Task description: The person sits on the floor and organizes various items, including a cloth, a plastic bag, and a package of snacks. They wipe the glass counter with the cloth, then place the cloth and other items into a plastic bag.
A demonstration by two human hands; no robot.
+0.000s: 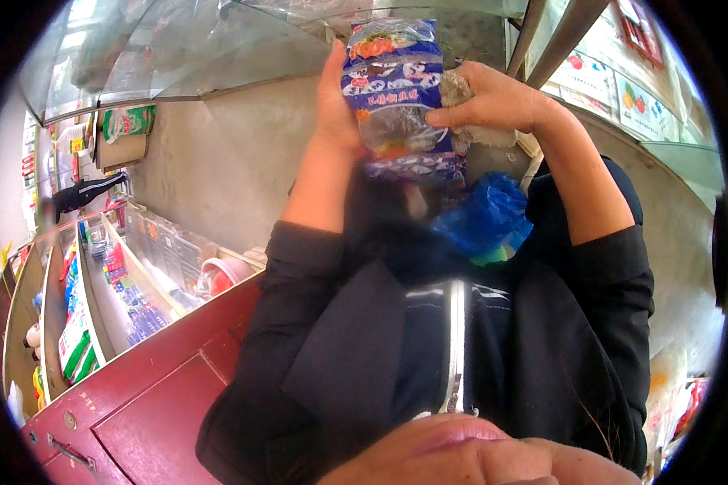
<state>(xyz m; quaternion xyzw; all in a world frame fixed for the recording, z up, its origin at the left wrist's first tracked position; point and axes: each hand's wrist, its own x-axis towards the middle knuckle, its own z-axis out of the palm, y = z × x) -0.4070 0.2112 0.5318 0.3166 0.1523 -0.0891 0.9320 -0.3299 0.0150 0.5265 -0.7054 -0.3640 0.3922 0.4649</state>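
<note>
A blue plastic packet (396,81) with white and orange print and a clear window is held up in front of me. What is inside shows only as a grey-brown shape. My left hand (336,109) is closed along the packet's left edge, its fingers partly hidden behind. On the other side, my right hand (497,97) grips a fuzzy beige-grey rag (487,137), bunched against the packet's right edge. The right thumb points toward the packet's front. Below the hands, a crumpled blue plastic bag (489,214) lies by my lap, with something light green under it.
A glass counter (194,61) spans the far left, and metal bars (554,40) rise at the far right. Shelves (113,283) of packaged goods and a red cabinet (162,388) stand at my left. A pink basin (225,273) sits beside the shelves. Bare concrete floor (226,162) lies beyond.
</note>
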